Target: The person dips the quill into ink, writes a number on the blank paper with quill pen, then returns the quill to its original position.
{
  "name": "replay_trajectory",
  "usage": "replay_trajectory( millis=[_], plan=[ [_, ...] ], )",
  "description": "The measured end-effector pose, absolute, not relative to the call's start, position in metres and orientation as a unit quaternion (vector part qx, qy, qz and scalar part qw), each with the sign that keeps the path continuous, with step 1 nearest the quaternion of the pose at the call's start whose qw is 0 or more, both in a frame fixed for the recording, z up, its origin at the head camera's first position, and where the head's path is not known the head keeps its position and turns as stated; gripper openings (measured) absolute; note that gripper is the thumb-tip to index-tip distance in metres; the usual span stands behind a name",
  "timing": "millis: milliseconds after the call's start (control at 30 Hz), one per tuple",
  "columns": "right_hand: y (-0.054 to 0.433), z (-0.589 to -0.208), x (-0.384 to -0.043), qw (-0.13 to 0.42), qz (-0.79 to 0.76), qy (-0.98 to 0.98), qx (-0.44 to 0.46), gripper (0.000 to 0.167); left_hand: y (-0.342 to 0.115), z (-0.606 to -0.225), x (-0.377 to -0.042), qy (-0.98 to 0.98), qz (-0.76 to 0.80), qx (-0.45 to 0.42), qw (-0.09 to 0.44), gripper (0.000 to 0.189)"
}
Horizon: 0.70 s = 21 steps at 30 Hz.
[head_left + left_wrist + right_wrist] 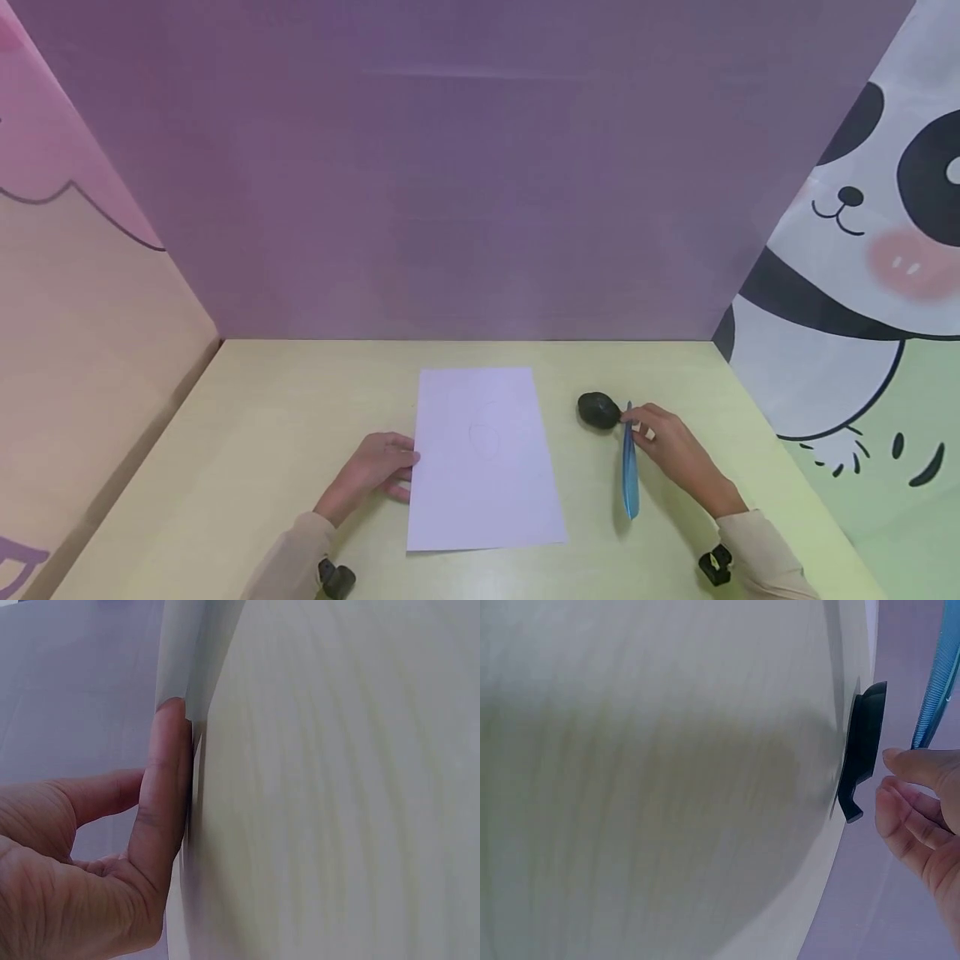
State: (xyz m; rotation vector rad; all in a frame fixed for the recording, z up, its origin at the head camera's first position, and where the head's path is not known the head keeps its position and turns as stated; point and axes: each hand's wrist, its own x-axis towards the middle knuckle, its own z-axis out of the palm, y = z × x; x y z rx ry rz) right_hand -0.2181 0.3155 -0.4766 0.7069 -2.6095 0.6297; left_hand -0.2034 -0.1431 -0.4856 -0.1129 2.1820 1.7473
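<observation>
A white sheet of paper (480, 517) lies on the table, with a faint rounded outline drawn on it. My left hand (377, 465) is at its left edge, one fingertip on the edge; in the left wrist view the left hand (105, 855) keeps that finger straight along the tabletop. Between thumb and fingers, my right hand (667, 442) pinches a slim blue feather-like object (630, 479) near its narrow end. The ribbed blue surface (937, 682) also shows in the right wrist view. Just left of those fingers sits a dark rounded object (597, 410) with a short stub.
The pale wooden table (300, 392) meets a purple back wall (465, 208). A panda-printed panel (840, 275) stands along the right side, and a pink and beige panel (82, 317) along the left.
</observation>
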Motion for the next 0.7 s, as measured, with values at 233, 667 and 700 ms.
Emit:
replay_trajectory(
  millis=[233,667,700],
  plan=[
    [0.32,-0.476,-0.2183,0.153,0.201,-0.932,0.262,0.036,-0.1425,-0.4877,-0.2031,0.764,0.621,-0.048,0.169,0.036],
    [0.3221,-0.4787,-0.2207,0.147,0.137,-0.934,0.296,0.035,-0.1418,-0.4871,-0.2032,0.767,0.617,-0.045,0.17,0.037],
    [0.322,-0.4791,-0.2214,0.15,0.133,-0.932,0.301,0.035,-0.1418,-0.4872,-0.2035,0.768,0.617,-0.044,0.169,0.036]
  ],
)
